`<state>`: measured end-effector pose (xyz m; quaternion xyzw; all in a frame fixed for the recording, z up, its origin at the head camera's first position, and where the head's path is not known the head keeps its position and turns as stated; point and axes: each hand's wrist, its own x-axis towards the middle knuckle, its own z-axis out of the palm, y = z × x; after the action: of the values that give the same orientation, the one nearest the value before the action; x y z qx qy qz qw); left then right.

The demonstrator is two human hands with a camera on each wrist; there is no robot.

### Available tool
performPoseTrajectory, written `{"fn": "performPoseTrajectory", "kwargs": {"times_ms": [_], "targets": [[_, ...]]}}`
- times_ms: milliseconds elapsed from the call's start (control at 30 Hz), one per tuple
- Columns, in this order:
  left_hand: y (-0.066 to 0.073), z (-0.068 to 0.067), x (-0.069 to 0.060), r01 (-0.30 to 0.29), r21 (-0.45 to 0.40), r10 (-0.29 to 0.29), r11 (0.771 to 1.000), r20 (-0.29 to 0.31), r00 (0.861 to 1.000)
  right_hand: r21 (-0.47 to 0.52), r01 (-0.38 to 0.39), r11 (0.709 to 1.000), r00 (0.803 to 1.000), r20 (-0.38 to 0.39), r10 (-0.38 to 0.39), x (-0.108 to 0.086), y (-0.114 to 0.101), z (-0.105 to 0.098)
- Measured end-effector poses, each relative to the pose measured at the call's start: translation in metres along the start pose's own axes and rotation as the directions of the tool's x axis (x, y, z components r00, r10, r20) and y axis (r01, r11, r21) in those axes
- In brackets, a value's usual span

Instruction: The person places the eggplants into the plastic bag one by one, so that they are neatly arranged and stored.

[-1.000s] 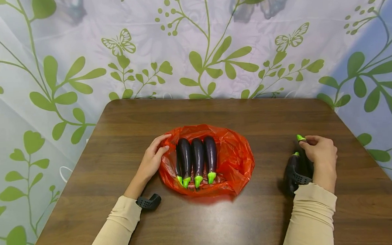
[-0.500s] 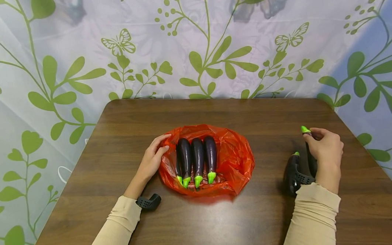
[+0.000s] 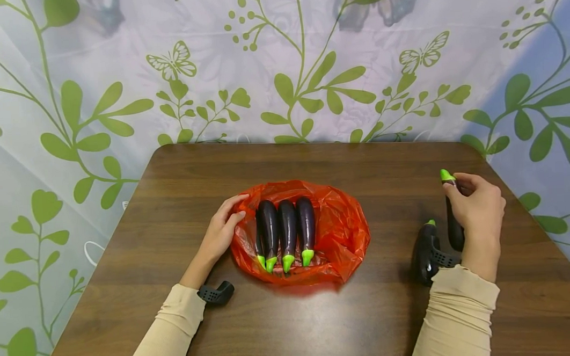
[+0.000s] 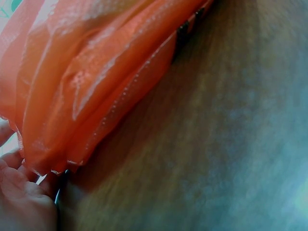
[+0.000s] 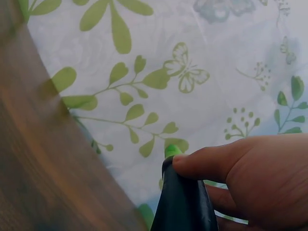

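My right hand (image 3: 481,205) pinches an eggplant (image 3: 454,228) near its green stem end, at the right side of the table. The eggplant hangs stem up, tilted, its lower end beside my wrist. In the right wrist view, the thumb presses just under the green cap of the eggplant (image 5: 183,202). To its left another eggplant (image 3: 422,254) lies on the table, partly covered by the wrist camera. My left hand (image 3: 220,232) holds the left rim of an opened red plastic bag (image 3: 343,223). Inside the bag, several eggplants (image 3: 287,229) lie side by side, green ends toward me.
The brown wooden table (image 3: 322,326) carries the bag near its middle. A patterned curtain (image 3: 260,66) with green leaves and butterflies hangs behind it. Black wrist cameras (image 3: 216,293) sit under both forearms. A white cord (image 3: 93,252) loops beyond the left edge.
My right hand has moved up, away from me and slightly right, lifting the eggplant apart from the one lying there. The left hand and the bag stay in place.
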<state>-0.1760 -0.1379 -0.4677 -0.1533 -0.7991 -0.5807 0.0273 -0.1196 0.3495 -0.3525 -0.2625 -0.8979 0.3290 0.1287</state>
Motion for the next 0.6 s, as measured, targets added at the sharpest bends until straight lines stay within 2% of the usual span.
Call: {"fn": "performPoseTrajectory", "kwargs": {"times_ms": [300,467,600], "targets": [[0.0,0.0,0.0,-0.008,-0.006,0.008,1.0,0.0,1.0,0.024,0.04,0.999,0.997,-0.064,-0.038,-0.004,-0.011,0.0],[-0.001,0.0,0.0,-0.007,-0.01,0.007,1.0,0.0,1.0,0.012,0.027,1.0,0.995,-0.092,-0.026,-0.005,-0.018,-0.001],[-0.001,0.0,0.0,0.0,-0.011,0.0,1.0,0.004,1.0,0.029,0.013,0.999,0.997,-0.081,-0.01,-0.007,-0.022,-0.003]]}}
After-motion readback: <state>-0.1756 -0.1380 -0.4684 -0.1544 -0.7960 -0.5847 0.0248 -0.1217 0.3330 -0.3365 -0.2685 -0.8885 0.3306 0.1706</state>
